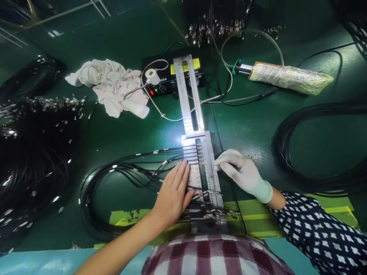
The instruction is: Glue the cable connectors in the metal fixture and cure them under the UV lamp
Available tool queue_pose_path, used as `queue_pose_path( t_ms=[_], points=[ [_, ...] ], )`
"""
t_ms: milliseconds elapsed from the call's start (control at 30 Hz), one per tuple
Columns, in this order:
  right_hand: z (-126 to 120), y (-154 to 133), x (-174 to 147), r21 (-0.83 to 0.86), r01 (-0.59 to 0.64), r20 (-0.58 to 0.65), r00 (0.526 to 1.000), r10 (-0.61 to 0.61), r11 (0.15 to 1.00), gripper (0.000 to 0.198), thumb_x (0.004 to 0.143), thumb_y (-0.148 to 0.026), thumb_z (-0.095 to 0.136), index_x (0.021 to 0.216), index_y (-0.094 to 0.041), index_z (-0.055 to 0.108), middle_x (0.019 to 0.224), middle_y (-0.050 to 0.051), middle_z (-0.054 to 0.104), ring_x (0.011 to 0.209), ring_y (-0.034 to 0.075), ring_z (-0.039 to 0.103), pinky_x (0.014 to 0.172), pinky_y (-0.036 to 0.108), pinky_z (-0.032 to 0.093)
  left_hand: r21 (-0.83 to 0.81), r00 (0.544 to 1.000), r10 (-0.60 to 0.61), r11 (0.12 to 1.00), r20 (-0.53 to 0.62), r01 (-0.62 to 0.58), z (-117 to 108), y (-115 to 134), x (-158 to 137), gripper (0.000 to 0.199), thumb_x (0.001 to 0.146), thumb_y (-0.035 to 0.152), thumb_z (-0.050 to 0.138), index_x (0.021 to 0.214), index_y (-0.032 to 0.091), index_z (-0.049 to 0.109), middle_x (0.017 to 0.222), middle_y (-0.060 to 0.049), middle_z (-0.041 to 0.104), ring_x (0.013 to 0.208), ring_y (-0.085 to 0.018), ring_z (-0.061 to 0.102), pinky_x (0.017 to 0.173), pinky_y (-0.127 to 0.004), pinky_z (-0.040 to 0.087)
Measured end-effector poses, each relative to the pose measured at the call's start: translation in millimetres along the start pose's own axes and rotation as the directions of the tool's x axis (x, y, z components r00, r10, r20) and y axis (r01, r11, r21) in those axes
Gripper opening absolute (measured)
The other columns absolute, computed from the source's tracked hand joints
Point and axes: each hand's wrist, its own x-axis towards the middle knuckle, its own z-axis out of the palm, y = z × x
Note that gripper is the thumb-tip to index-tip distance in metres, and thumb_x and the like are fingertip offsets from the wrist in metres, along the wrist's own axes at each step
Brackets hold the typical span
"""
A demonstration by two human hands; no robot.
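A slotted metal fixture (212, 152) lies lengthwise before me, with several thin black cables (174, 149) laid across it from the left. Their stripped ends, with small coloured wires (200, 152), sit over the slot. Bare and stretched out, my left hand (174, 191) lies flat over cables at the fixture's left edge. My right hand (243, 172), in a white glove (245, 173), has its fingertips pinched together at the fixture's right edge. Whatever may be between them is too small to make out. More loose cable ends (215, 215) lie across the fixture's near end.
Behind the fixture stands a black control box (164, 82) with lit switches. A crumpled cloth (107, 84) and a white cylinder (137, 109) lie left of it. At right are a wrapped syringe-like dispenser (289, 78) and a cable coil (283, 149). Cable bundles (37, 152) fill the left.
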Motion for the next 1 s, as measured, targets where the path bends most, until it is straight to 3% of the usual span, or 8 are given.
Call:
queue_pose_path(
  t_ms=[133,367,567,800,900,1000],
  points=[
    [0.4,1.1,0.5,-0.007,-0.008,0.015,1.000,0.008,1.000,0.018,0.097,-0.028,0.054,0.096,-0.027,0.072,0.090,0.000,0.073,0.093,0.020,0.064,0.089,0.041,0.047,0.003,1.000,-0.008,1.000,0.029,0.007,-1.6,-1.7,2.2,0.072,0.096,0.035,0.048,0.155,0.009,0.016,0.157,-0.017,0.033,0.147,-0.030,0.028,0.117,-0.046,0.034],
    [2.7,1.6,3.5,-0.054,-0.021,0.024,0.999,0.022,0.998,0.018,0.096,-0.028,0.055,0.095,-0.027,0.073,0.090,0.000,0.072,0.091,0.020,0.064,0.088,0.040,0.046,0.105,0.996,0.083,0.991,-0.025,-0.080,-5.9,-4.0,14.0,0.064,0.096,0.033,0.046,0.151,0.007,0.027,0.145,-0.020,0.049,0.135,-0.032,0.044,0.107,-0.044,0.042],
    [1.7,-1.4,4.2,-0.052,-0.002,0.028,1.000,0.004,0.999,0.019,0.096,-0.028,0.055,0.091,-0.027,0.073,0.089,-0.001,0.072,0.088,0.019,0.063,0.087,0.039,0.046,0.220,0.994,0.094,0.972,-0.056,-0.079,-6.1,0.3,28.5,0.053,0.096,0.032,0.048,0.141,0.004,0.043,0.131,-0.017,0.060,0.118,-0.030,0.054,0.102,-0.041,0.042],
    [4.8,2.9,4.5,-0.060,-0.020,0.011,1.000,0.021,0.998,0.018,0.097,-0.030,0.054,0.093,-0.029,0.072,0.089,-0.001,0.072,0.092,0.020,0.063,0.089,0.040,0.046,0.275,0.970,0.245,0.932,-0.003,-0.234,-13.7,-1.5,41.6,0.055,0.098,0.041,0.045,0.126,-0.004,0.055,0.117,-0.021,0.063,0.109,-0.030,0.056,0.098,-0.041,0.041],
    [8.7,2.3,3.5,-0.135,0.033,-0.032,0.999,-0.038,0.990,0.018,0.096,-0.029,0.053,0.107,-0.028,0.068,0.108,0.002,0.068,0.103,0.021,0.061,0.093,0.039,0.047,0.242,0.970,0.241,0.944,-0.044,-0.224,-12.5,-6.2,45.9,0.048,0.098,0.037,0.043,0.123,-0.002,0.058,0.117,-0.019,0.063,0.110,-0.030,0.055,0.093,-0.040,0.044],
    [17.1,-3.4,1.1,-0.380,0.048,0.002,0.999,-0.051,0.924,0.041,0.093,-0.033,0.057,0.133,-0.023,0.054,0.120,0.010,0.061,0.100,0.025,0.061,0.087,0.041,0.049,0.177,0.974,0.211,0.965,-0.087,-0.193,-12.9,-14.8,44.0,0.037,0.099,0.031,0.043,0.121,0.006,0.059,0.114,-0.015,0.064,0.108,-0.027,0.055,0.087,-0.038,0.045]
  ],
)
